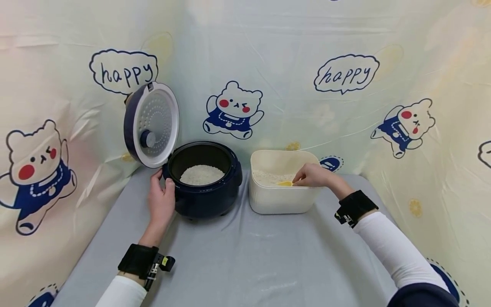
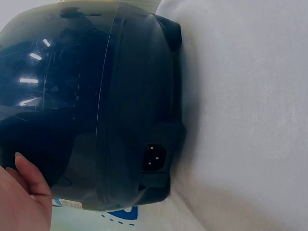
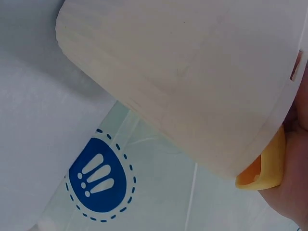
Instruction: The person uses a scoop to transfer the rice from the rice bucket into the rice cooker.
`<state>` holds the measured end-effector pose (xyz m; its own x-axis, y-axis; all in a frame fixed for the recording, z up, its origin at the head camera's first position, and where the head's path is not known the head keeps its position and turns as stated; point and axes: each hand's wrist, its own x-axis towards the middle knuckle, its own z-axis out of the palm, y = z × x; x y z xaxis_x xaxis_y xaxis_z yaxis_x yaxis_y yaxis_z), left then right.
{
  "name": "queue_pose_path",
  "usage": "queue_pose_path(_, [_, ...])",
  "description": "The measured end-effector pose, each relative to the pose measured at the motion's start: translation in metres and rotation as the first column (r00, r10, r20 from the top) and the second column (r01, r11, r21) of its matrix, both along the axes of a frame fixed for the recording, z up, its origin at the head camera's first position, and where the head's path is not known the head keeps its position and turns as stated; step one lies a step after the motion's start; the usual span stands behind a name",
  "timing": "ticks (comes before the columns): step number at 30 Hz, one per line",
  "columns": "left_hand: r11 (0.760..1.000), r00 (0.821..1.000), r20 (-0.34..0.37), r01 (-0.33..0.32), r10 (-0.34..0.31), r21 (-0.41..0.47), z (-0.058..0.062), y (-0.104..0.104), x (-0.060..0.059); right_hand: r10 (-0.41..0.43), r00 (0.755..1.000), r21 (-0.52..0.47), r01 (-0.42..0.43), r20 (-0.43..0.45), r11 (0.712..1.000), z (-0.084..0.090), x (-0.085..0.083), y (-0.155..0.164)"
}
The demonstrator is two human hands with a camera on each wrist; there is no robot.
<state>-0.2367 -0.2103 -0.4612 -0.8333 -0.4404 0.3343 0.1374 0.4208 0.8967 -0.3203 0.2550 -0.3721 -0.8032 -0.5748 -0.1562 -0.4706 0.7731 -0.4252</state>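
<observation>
A dark blue rice cooker stands with its lid raised on the left side, and white rice lies in its pot. My left hand touches the cooker's outer side below the lid hinge; the left wrist view shows the thumb against the dark shell. Over the near right rim of a cream rice bin, my right hand reaches inside and holds a yellow scoop close over the rice. In the right wrist view the scoop's handle sticks out past the rim.
A grey cloth covers the table under both containers. Behind them hangs a printed curtain with bears and "happy" bubbles. A power socket shows low on the cooker's side in the left wrist view.
</observation>
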Motion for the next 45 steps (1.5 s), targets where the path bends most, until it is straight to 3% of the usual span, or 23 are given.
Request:
queue_pose_path(11, [1.000,1.000,0.005,0.006,-0.006,0.017,-0.001,0.002,0.000,-0.052,0.995,-0.098,0.060,0.089,0.993,0.002,0.007,0.003])
queue_pose_path(22, [1.000,1.000,0.004,0.016,-0.016,0.007,0.003,0.003,-0.001,-0.092,0.995,-0.188,0.096,0.029,0.978,-0.001,0.010,0.018])
queue_pose_path(37, [1.000,1.000,-0.012,0.007,-0.007,0.022,0.001,0.002,-0.001,-0.215,0.974,-0.254,0.192,-0.069,0.948,0.004,0.020,0.032])
queue_pose_path(45, [0.999,1.000,-0.008,0.025,-0.025,0.022,0.000,0.001,0.001,-0.270,0.962,-0.319,0.245,-0.034,0.915,0.005,0.023,0.040])
